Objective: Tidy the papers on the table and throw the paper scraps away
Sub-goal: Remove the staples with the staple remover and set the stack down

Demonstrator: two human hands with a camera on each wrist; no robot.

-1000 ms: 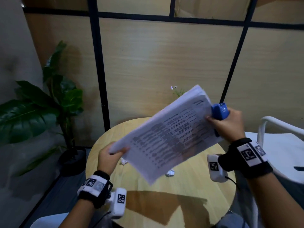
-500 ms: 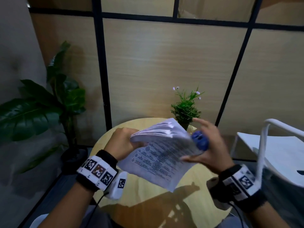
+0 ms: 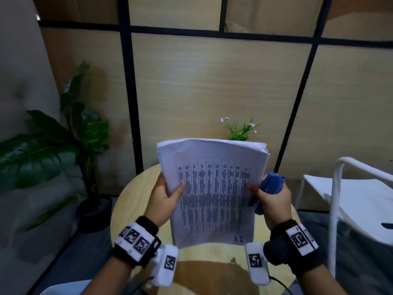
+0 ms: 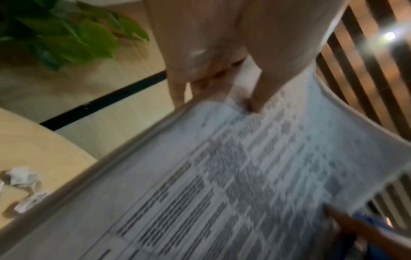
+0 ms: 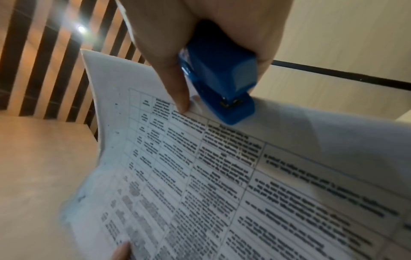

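Observation:
A thick stack of printed papers (image 3: 212, 188) stands upright above the round wooden table (image 3: 131, 201), its printed table facing me. My left hand (image 3: 165, 196) pinches its left edge, thumb on the front. My right hand (image 3: 270, 199) grips a blue stapler (image 3: 271, 184) and its thumb presses the stack's right edge. The left wrist view has the stack (image 4: 222, 176) under my thumb (image 4: 262, 88), with crumpled paper scraps (image 4: 22, 177) on the table (image 4: 33, 144) below. In the right wrist view the stapler (image 5: 222, 84) sits in my hand against the stack (image 5: 222, 176).
A small potted plant with pale flowers (image 3: 239, 130) stands behind the stack at the table's far side. A white chair (image 3: 350, 199) is at the right. A large leafy plant (image 3: 63, 141) stands on the floor at the left, before a wood-panelled wall.
The stack has turned from lying tilted and slanted across the view to standing upright and square between both hands. The hands have come closer together, the right still holding the stapler.

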